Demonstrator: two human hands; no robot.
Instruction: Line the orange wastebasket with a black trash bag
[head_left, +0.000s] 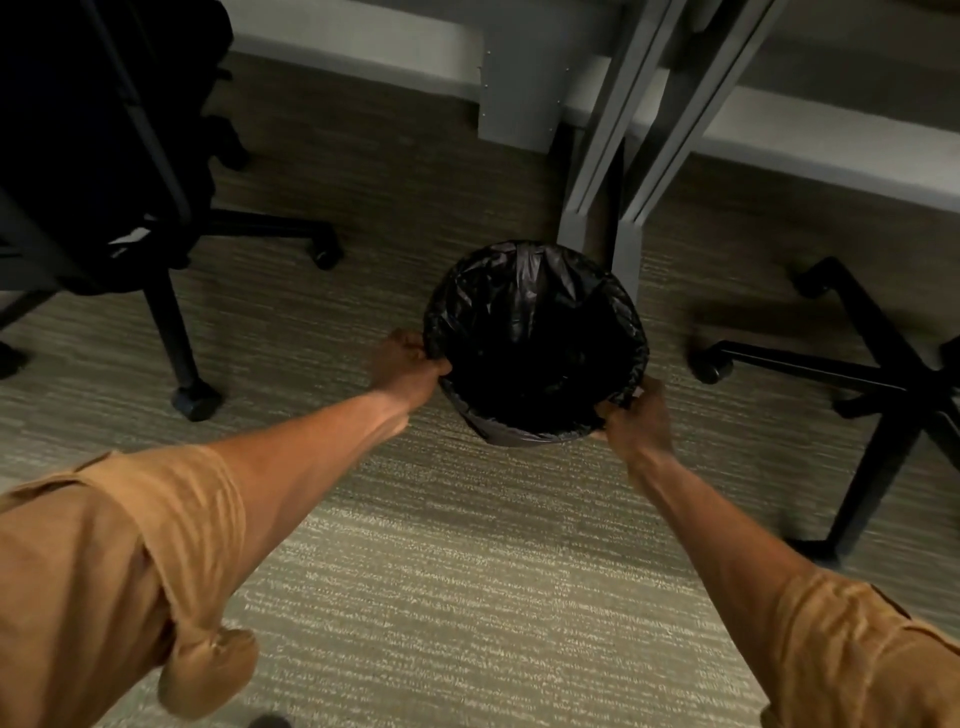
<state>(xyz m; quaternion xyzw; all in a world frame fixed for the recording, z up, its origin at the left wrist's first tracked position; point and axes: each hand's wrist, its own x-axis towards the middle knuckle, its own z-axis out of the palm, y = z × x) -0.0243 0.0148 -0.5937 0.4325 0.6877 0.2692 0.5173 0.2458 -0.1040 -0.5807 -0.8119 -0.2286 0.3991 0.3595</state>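
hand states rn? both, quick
Left hand: closed, gripping the black trash bag at the wastebasket's left rim.
Right hand: closed, gripping the same bag at the near-right rim.

1. The scene is dim, with a warm, greenish cast over the striped beige carpet (467, 597).
2. The carpet is brightest nearest the camera and darkens toward the grey metal desk legs (597, 171).
3. The glossy black plastic bag (535, 338) shows faint sheen at its far rim; its interior is pure black.
4. Straight lines bow near the edges, and both hands look slightly motion-blurred.
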